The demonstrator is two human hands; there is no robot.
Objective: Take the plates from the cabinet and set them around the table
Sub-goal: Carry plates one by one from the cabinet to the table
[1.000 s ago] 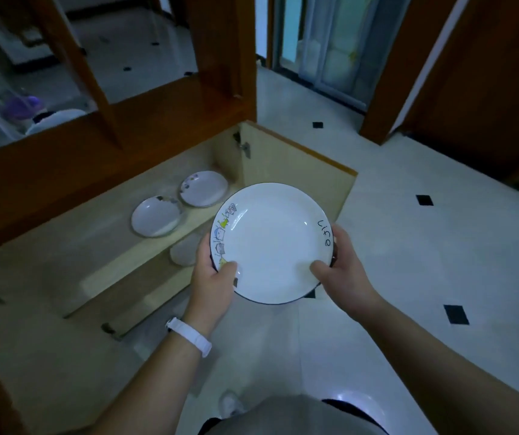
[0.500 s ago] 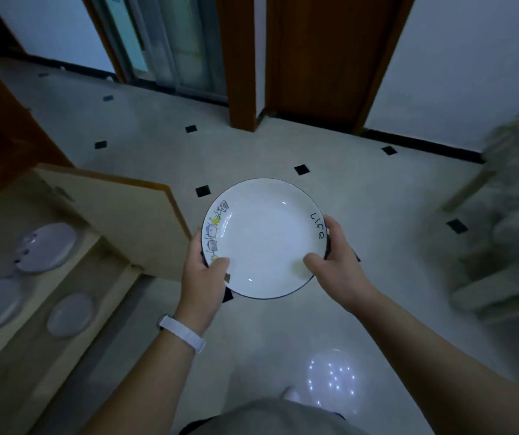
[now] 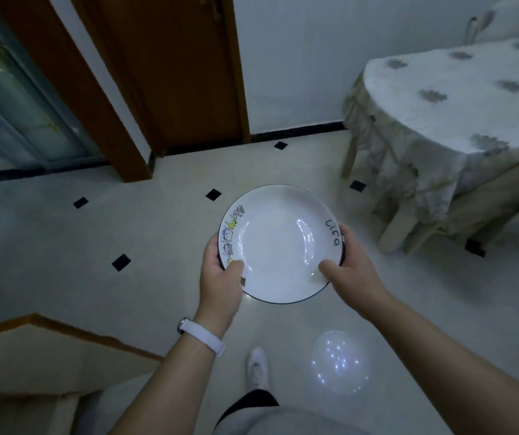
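Observation:
A white plate [image 3: 280, 243] with a dark rim, cartoon figures on its left edge and the word "Life" on its right edge is held level over the tiled floor. My left hand [image 3: 220, 274] grips its left rim, thumb on top. My right hand [image 3: 349, 271] grips its right rim the same way. The table [image 3: 459, 98], covered with a pale flowered cloth, stands at the upper right, some way from the plate. The open cabinet door [image 3: 57, 350] shows at the lower left; the cabinet's shelves are out of view.
A wooden door [image 3: 170, 67] and its frame stand ahead, with a glass sliding door [image 3: 10, 98] at the left. A chair or stool leg [image 3: 399, 227] juts out below the tablecloth. My shoe [image 3: 256, 365] is on the pale floor with black diamond tiles.
My view has swung right, away from the cabinet. The shelves with plates have left the frame and the table has come into sight. Both hands keep the same grip on the plate.

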